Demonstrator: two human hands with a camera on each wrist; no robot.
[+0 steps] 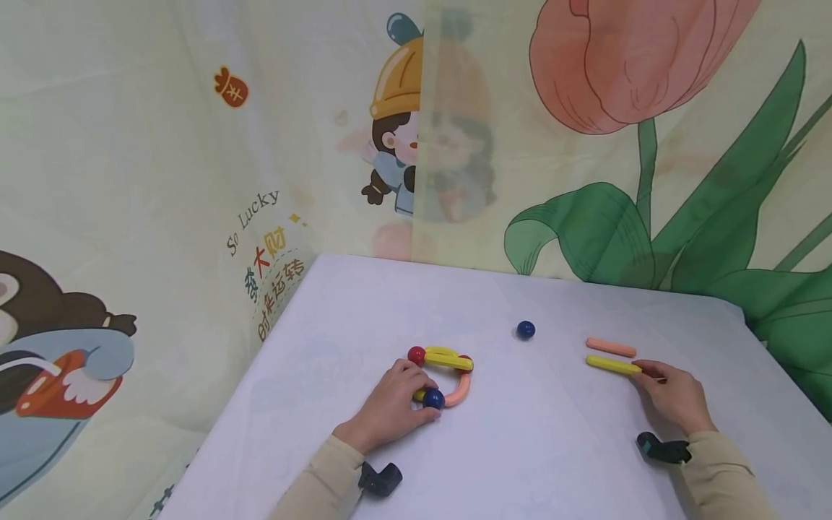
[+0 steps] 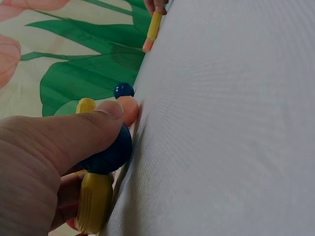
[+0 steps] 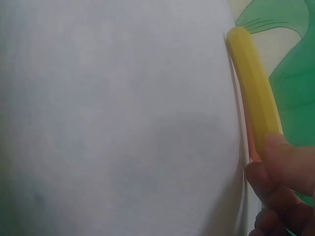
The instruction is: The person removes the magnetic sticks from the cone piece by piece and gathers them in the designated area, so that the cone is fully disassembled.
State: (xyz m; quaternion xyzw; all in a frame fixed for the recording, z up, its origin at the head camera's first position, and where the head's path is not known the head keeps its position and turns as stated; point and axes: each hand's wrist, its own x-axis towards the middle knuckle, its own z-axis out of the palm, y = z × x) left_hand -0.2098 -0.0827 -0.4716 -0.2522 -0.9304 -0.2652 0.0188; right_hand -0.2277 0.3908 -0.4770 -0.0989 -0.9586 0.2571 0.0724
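My left hand [image 1: 388, 410] holds a navy-blue ball [image 1: 433, 399] between thumb and fingers at the near corner of a small ring of toy rods and balls. In that ring, a curved salmon rod [image 1: 460, 391] runs up the right side, and yellow rods [image 1: 448, 361] cross the far side between a red ball [image 1: 416, 354] and another red ball. A short yellow rod [image 2: 94, 201] joins the held ball in the left wrist view, partly hidden by fingers. My right hand [image 1: 676, 396] pinches the near end of a straight yellow rod [image 3: 253, 88] between thumb and index finger.
A straight salmon rod [image 1: 611, 347] lies just beyond the yellow one. One loose navy-blue ball [image 1: 526, 330] sits between the ring and these rods, farther back. The white-covered table [image 1: 533, 448] meets a printed cloth backdrop [image 1: 468, 238] at its far edge.
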